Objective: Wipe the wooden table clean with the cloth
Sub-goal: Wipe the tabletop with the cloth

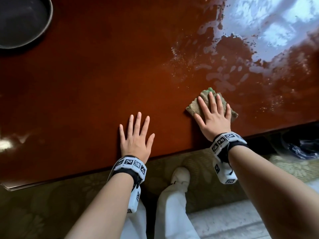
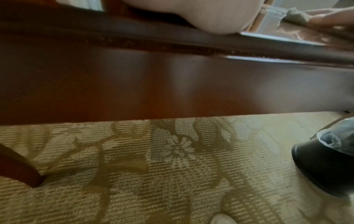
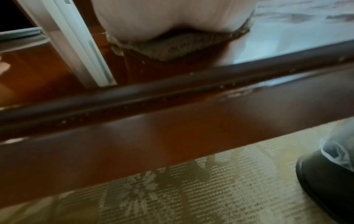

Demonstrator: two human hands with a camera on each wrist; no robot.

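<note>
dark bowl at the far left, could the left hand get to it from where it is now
Probably yes. The left hand lies flat and holds nothing, and only bare wooden table shows between it and the dark bowl, though it looks like a long stretch.

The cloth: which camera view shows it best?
The head view: the cloth lies on the wooden table, flat under the right hand. The right wrist view shows only its near edge under the palm. The left wrist view shows a small, blurred corner.
</note>
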